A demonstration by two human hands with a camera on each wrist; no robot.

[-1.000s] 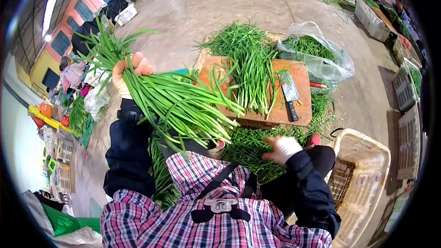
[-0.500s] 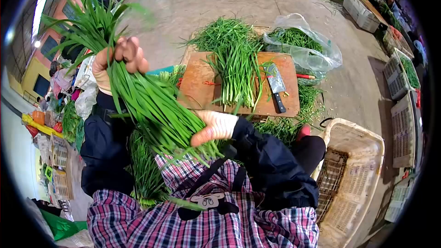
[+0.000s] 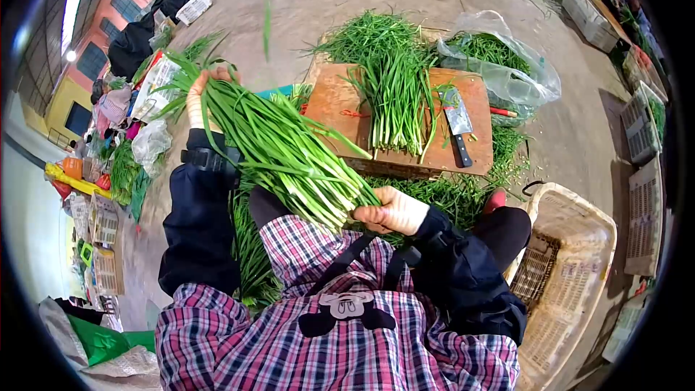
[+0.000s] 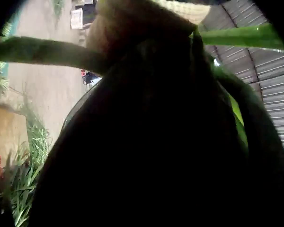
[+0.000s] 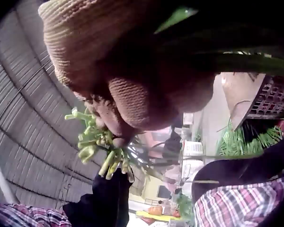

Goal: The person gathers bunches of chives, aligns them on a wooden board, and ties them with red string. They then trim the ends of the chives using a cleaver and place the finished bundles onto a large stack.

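My left hand [image 3: 206,94] grips a bunch of garlic chives [image 3: 289,152] near its leafy end. The bunch slants across my lap, its pale stems pointing down to the right. At those stem ends my right hand [image 3: 394,211] pinches the bunch. The right wrist view shows knitted-glove fingers [image 5: 132,101] curled against the cut stem ends [image 5: 109,153]. Dark foliage fills most of the left wrist view, hiding the left fingers. Ahead, another pile of chives [image 3: 398,101] lies on a wooden board [image 3: 333,94], beside a cleaver [image 3: 456,123] with a black handle.
A plastic bag of greens [image 3: 499,65] sits beyond the board. To my right stands a white plastic crate [image 3: 579,261]. Loose greens [image 3: 449,199] cover the floor below the board. One loose blade [image 3: 267,25] shows above the left hand.
My right hand, apart from the bunch a second ago, came onto its lower part and now holds the stem ends. The left hand kept its hold as the bunch tipped steeper, then flatter again.
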